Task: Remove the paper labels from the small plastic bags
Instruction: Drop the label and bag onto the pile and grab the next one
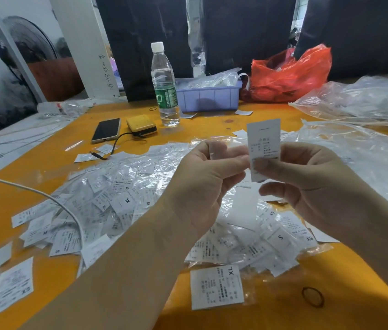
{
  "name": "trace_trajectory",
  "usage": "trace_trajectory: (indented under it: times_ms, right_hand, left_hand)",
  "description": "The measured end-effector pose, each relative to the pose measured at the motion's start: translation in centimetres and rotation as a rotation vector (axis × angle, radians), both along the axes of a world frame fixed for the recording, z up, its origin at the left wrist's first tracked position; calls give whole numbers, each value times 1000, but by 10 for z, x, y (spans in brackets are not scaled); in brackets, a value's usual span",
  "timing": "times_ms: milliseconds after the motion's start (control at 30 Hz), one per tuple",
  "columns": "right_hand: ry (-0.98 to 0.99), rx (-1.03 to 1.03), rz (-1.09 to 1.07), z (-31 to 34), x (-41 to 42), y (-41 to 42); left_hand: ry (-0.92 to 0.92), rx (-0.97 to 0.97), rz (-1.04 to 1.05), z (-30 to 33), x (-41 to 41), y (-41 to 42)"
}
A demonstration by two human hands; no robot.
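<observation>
Pinched between thumb and fingers of both hands, one paper label (263,148) stands upright a little right of centre frame. The right hand (317,186) nips its lower edge with the thumb tip on the printed face; the left hand (202,184) curls in just beside it, fingertips closed on what looks like a thin clear film — most likely the small bag (221,151) the label belongs to, though the plastic is too blurred and transparent to tell how much of it is in the grip.

Both pieces should handle as next to nothing in weight. The label looks like light paper, stiff enough to stand on its own above the fingers, but easy to crease or tear if pulled at an angle. The bag is soft, limp and probably slippery, so it gives no firm edge to hold. The sensible grip, I judge, is low on the paper near the bag's mouth with one hand and on the film alone with the other, then a straight pull apart.

Below the hands, filling the centre and lower middle of the frame, lies a heap of bagged labels (121,201) on the orange table (45,158), marked XL, M, S and XS. A water bottle (164,86) stands at upper centre, with a phone (106,130) to its left.
</observation>
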State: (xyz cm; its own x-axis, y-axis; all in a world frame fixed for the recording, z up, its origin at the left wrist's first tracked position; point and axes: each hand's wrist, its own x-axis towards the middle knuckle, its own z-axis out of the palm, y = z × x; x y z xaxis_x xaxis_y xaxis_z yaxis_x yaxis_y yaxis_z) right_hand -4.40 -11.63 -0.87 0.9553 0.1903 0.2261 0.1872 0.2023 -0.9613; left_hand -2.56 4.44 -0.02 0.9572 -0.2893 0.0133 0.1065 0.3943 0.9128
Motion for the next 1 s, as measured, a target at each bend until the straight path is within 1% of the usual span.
trace_trajectory:
  times_ms: [100,167,300,367,400,500,633,800,933,1000]
  right_hand:
    - [-46,-115,-43,2,1,-6]
    - [-60,-194,-33,2,1,-8]
    - [-103,-319,8,4,-3,-5]
    - [-123,-360,47,5,-6,-3]
    - [-119,-364,59,6,-6,-2]
    - [-100,-344,55,5,-5,-2]
    - [-56,-275,17,1,1,-5]
    - [-19,-194,57,1,3,-6]
    - [-58,-248,-31,3,4,-2]
    - [-74,-305,-34,7,6,0]
  left_hand:
    - [-19,83,-55,4,2,6]
    - [-36,164,-98,10,4,15]
    - [-177,498,-207,11,6,23]
    - [-205,605,-240,9,5,21]
    - [-211,624,-237,9,4,21]
    - [-216,600,-221,8,6,24]
    - [-173,524,-144,9,7,24]
    - [-128,412,-116,10,6,23]
    - [-130,452,-105,9,8,23]
    - [-135,468,-99,7,10,24]
